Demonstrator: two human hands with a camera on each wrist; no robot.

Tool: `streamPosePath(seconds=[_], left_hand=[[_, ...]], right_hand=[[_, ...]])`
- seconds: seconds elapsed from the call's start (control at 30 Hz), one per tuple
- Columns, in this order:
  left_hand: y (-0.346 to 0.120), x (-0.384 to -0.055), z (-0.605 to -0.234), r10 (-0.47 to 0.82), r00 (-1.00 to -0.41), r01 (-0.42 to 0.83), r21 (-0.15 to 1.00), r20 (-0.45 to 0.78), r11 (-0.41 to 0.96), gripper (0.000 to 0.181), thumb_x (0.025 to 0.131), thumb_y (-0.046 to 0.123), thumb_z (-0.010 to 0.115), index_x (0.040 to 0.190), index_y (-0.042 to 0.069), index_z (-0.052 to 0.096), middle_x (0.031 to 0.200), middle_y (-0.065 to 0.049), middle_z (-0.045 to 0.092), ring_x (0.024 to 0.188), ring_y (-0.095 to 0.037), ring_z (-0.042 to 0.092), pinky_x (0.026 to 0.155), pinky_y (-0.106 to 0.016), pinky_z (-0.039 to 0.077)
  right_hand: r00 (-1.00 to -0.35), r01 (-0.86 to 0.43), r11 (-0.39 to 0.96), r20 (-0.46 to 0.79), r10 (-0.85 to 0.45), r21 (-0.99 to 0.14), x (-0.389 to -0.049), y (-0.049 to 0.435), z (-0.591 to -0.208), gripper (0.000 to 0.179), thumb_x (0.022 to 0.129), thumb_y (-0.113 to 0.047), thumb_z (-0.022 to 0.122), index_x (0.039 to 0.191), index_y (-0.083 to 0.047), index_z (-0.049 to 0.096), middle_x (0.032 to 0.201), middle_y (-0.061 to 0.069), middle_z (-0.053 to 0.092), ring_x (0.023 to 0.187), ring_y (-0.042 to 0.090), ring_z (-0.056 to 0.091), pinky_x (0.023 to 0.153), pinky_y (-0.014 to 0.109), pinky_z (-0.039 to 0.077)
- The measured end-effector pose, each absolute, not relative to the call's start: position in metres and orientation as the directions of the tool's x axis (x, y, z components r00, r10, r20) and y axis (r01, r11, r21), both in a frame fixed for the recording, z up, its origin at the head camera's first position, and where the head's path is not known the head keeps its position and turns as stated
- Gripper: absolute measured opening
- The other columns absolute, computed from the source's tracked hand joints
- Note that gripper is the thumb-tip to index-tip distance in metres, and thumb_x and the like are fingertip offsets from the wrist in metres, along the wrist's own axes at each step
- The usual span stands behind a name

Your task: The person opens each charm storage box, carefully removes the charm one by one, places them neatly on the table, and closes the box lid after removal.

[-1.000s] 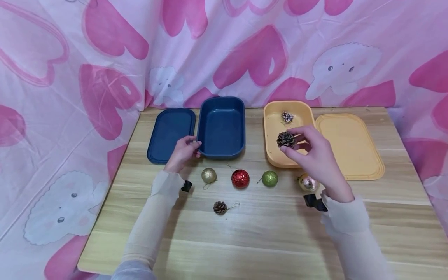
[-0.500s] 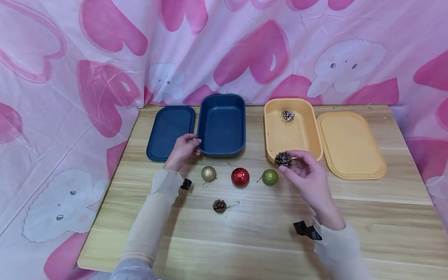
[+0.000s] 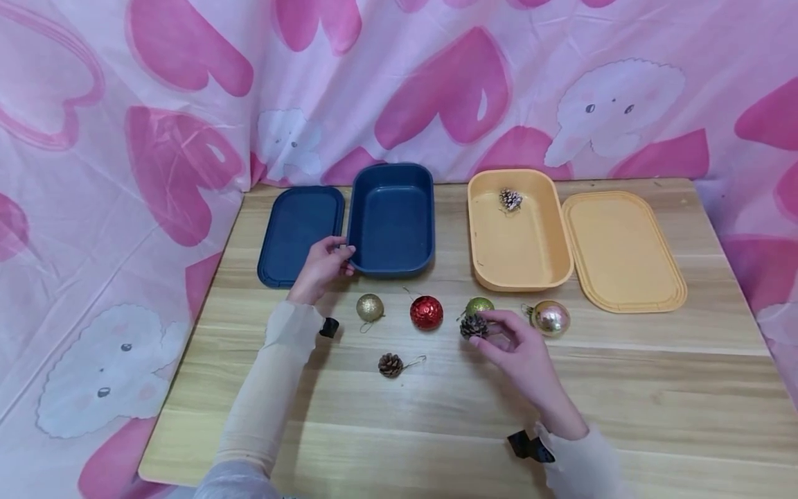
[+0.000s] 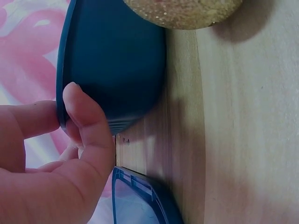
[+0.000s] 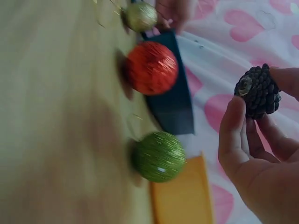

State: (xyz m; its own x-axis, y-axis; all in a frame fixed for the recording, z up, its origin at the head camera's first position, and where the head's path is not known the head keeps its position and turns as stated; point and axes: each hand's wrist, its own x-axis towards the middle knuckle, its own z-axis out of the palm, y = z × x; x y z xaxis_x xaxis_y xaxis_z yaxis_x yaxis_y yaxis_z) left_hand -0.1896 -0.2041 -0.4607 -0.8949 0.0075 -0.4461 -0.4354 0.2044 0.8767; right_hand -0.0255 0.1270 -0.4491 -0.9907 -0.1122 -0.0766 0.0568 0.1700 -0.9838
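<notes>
Right hand (image 3: pixel 520 353) pinches the dark pinecone (image 3: pixel 474 326) between thumb and fingertips; it's held off the table (image 3: pixel 474 443) (right wrist view settles that). Key relation: cone sits at the left end of that hand, just on the near side of the green ball (image 3: pixel 479 303) and partly covering it in the head view. Blue box (image 3: pixel 393 229) lies far and left of the cone, yellow box (image 3: pixel 520 249) far and slightly right, so both are away from the person. Cone is stubby, long axis hard to call; stem end faces the wrist camera. Left hand (image 3: pixel 323 267) grips the blue box rim at its near left corner, well apart from the cone, so the right is clearly nearer. 2 other pinecones: frosted pinecone (image 3: pixel 510 199) at the yellow box's far end, brown pinecone (image 3: pixel 390 365) on the table, near and left of the held 1.
</notes>
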Motion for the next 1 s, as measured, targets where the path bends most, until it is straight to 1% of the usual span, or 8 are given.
streamPosePath(seconds=[0.1,0.2,0.37,0.5,0.67,0.77,0.9,1.0], left_hand=[[-0.202,-0.190,-0.459,0.013,-0.899,-0.427,0.880,-0.439,0.208,0.047,0.099,0.015,0.054,0.142,0.000,0.040,0.114,-0.019,0.053,0.060,-0.009,0.057,0.062,-0.022,0.055],[-0.201,-0.192,-0.459,0.010,-0.898,-0.427,0.879,-0.439,0.215,0.047,0.099,0.016,0.054,0.141,0.001,0.040,0.111,-0.018,0.054,0.060,-0.009,0.057,0.063,-0.022,0.055],[-0.202,-0.194,-0.459,-0.001,-0.898,-0.429,0.875,-0.440,0.225,0.046,0.099,0.016,0.055,0.141,0.002,0.042,0.105,-0.015,0.055,0.060,-0.009,0.058,0.064,-0.023,0.056],[-0.202,-0.194,-0.459,0.001,-0.895,-0.435,0.872,-0.446,0.225,0.047,0.099,0.017,0.054,0.142,0.003,0.041,0.107,-0.015,0.055,0.060,-0.009,0.058,0.066,-0.024,0.056],[-0.202,-0.193,-0.459,-0.003,-0.890,-0.445,0.869,-0.455,0.218,0.048,0.099,0.016,0.054,0.143,0.003,0.040,0.114,-0.017,0.054,0.061,-0.009,0.058,0.065,-0.024,0.056],[-0.203,-0.192,-0.459,-0.006,-0.888,-0.450,0.867,-0.459,0.215,0.047,0.099,0.016,0.054,0.143,0.003,0.040,0.116,-0.018,0.053,0.061,-0.009,0.057,0.064,-0.023,0.056],[-0.203,-0.190,-0.459,-0.006,-0.887,-0.452,0.867,-0.461,0.210,0.048,0.099,0.016,0.054,0.143,0.002,0.040,0.115,-0.019,0.054,0.062,-0.009,0.058,0.062,-0.021,0.055],[-0.204,-0.190,-0.460,-0.009,-0.889,-0.450,0.870,-0.458,0.203,0.047,0.099,0.015,0.054,0.142,0.002,0.041,0.114,-0.020,0.054,0.061,-0.009,0.058,0.061,-0.021,0.055]], right_hand=[[-0.988,0.089,0.193,-0.112,-0.110,-0.977,-0.019,0.124,-0.458,0.043,0.082,-0.006,0.074,0.121,0.001,0.059,0.107,0.022,0.065,0.088,0.010,0.067,0.077,0.020,0.057],[-0.984,0.125,0.228,-0.150,-0.093,-0.966,-0.013,0.121,-0.466,0.042,0.081,-0.007,0.076,0.119,0.000,0.061,0.101,0.020,0.067,0.084,0.011,0.067,0.076,0.020,0.057],[-0.968,0.206,0.274,-0.237,-0.082,-0.939,-0.007,0.115,-0.475,0.043,0.078,-0.012,0.079,0.117,-0.002,0.063,0.102,0.015,0.069,0.084,0.012,0.067,0.076,0.019,0.056],[-0.957,0.249,0.271,-0.280,-0.079,-0.930,-0.005,0.112,-0.479,0.043,0.078,-0.013,0.080,0.115,-0.001,0.064,0.101,0.015,0.070,0.085,0.014,0.069,0.077,0.019,0.056],[-0.948,0.281,0.304,-0.312,-0.057,-0.910,-0.005,0.109,-0.486,0.040,0.077,-0.012,0.080,0.112,-0.001,0.064,0.096,0.014,0.071,0.082,0.016,0.070,0.074,0.018,0.057],[-0.944,0.284,0.371,-0.325,-0.051,-0.884,-0.004,0.107,-0.490,0.040,0.076,-0.014,0.082,0.109,-0.001,0.065,0.092,0.011,0.071,0.078,0.013,0.068,0.071,0.017,0.056],[-0.950,0.255,0.464,-0.309,-0.042,-0.848,-0.002,0.104,-0.492,0.041,0.072,-0.018,0.085,0.104,0.000,0.066,0.085,0.007,0.070,0.073,0.010,0.066,0.067,0.017,0.054],[-0.956,0.238,0.499,-0.292,-0.032,-0.834,-0.002,0.102,-0.492,0.041,0.071,-0.021,0.086,0.101,0.000,0.067,0.081,0.006,0.069,0.070,0.009,0.064,0.064,0.018,0.053]])
